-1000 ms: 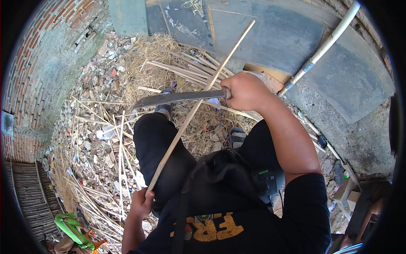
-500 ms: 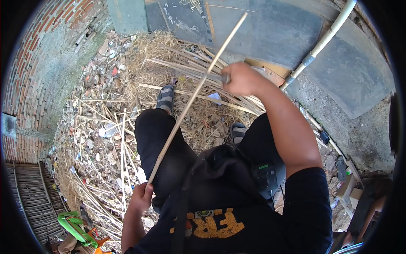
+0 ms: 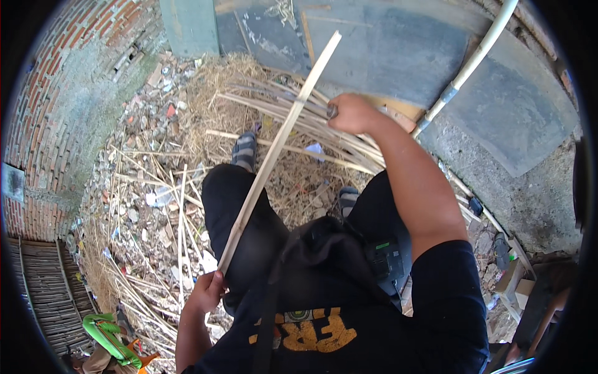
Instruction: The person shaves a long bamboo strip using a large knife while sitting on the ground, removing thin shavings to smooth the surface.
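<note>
My left hand is closed around the lower end of a long pale bamboo strip, beside my left thigh. The strip slants up and away to the right, crossing over my knee. My right hand, arm stretched forward, is a fist around what looks like a knife. Its grey collar shows at the fist; the blade is smeared and hard to tell from the sticks behind. The fist is just right of the strip's upper part, apart from it.
A bundle of split bamboo strips lies ahead of my feet, beside dry straw. More strips lie on rubble at the left. Grey panels and a white pipe stand ahead. A person in green is at lower left.
The bamboo strip has turned, showing a broader flat face, and its far end has shifted left and slightly nearer. My left hand still grips it; my right fist has barely moved.
</note>
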The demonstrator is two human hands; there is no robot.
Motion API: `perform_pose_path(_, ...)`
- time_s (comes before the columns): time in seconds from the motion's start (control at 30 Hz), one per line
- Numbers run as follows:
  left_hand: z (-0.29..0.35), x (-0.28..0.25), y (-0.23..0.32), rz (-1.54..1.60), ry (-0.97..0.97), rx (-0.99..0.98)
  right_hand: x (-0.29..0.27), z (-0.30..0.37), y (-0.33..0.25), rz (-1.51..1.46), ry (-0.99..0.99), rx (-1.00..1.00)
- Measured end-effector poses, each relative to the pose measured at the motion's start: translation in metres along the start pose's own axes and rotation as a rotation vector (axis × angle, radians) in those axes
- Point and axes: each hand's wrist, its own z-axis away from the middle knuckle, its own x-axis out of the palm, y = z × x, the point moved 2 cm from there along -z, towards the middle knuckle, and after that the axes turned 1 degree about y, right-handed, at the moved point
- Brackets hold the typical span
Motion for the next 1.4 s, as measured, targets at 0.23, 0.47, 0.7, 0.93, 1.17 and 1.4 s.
perform_pose_path(0.23, 0.004, 0.005, -0.022, 0.026, 0.073, 0.151, -0.013, 0.033, -0.038, 0.058, -0.019, -0.032)
perform_pose_path(0.47, 0.004, 0.014, 0.012, -0.199, 0.244, 0.261, -0.024, 0.003, -0.004, -0.012, 0.109, 0.088)
perform_pose_path(0.7, 0.007, 0.006, -0.014, -0.184, 0.168, 0.172, -0.015, 0.03, -0.015, 0.104, 0.083, -0.061)
perform_pose_path(0.93, 0.004, 0.011, 0.013, -0.083, 0.13, 0.236, -0.019, 0.01, 0.012, -0.082, 0.115, 0.029)
perform_pose_path(1.17, 0.008, 0.004, -0.006, -0.056, 0.085, 0.172, -0.015, 0.026, -0.022, 0.123, -0.003, -0.009)
perform_pose_path(1.4, -0.001, 0.009, 0.003, -0.149, 0.187, 0.252, -0.012, 0.007, -0.007, -0.034, -0.044, 0.019)
